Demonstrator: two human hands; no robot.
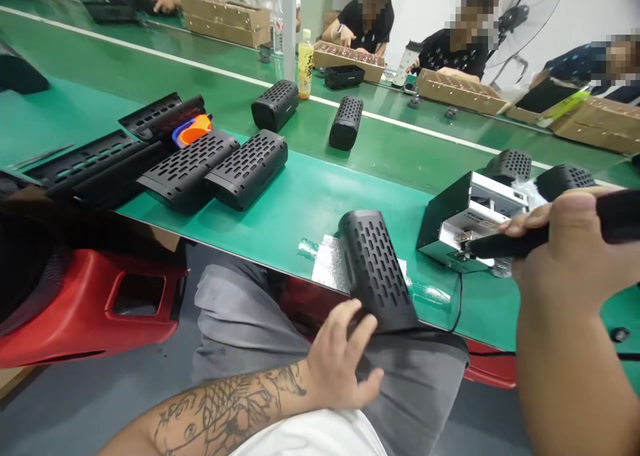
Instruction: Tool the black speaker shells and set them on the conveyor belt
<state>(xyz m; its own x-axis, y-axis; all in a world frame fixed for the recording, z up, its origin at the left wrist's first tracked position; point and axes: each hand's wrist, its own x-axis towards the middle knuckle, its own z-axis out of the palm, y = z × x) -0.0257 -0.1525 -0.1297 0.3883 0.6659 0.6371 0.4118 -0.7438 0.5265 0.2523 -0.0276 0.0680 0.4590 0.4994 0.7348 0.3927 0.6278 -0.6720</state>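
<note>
The left forearm reaches in from the near left, dark line tattoos running along it to just short of the wrist. The left hand is open, its back up, fingers spread and slightly bent toward the far side, thumb pointing right. On the right, the bare right forearm rises steeply from the near edge, and the right hand is raised, closed in a grip, fingertips showing on its left.

Right hand around a black tool at a silver-fronted box, spread left hand by a perforated black casing.
</note>
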